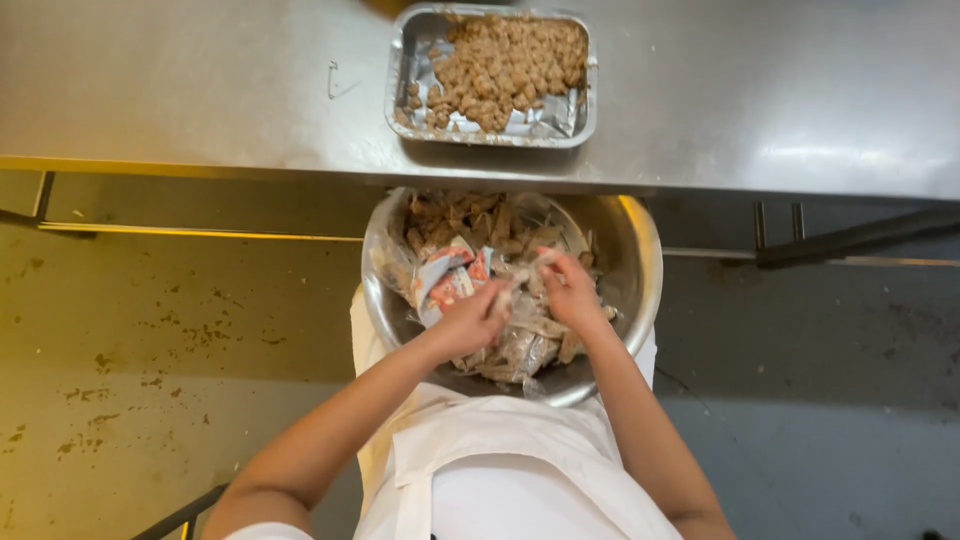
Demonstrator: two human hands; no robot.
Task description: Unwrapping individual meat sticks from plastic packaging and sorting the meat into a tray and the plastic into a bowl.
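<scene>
A large steel bowl (pixel 637 262) rests in my lap below the table edge. It holds brown food pieces, clear plastic wrappers and red-and-white packets (pixel 452 280). My left hand (pixel 470 318) is inside the bowl with its fingers closed on a small wrapped piece. My right hand (pixel 570 290) is beside it, pinching the same clear wrapper (pixel 520 275) from the other side. A white apron (pixel 500 470) covers my lap under the bowl.
A foil tray (pixel 409 60) of brown chunks sits on the steel table (pixel 200 90) just beyond the bowl. Under the table run metal rails (pixel 850 240). The stained floor (pixel 150 340) lies to the left and right.
</scene>
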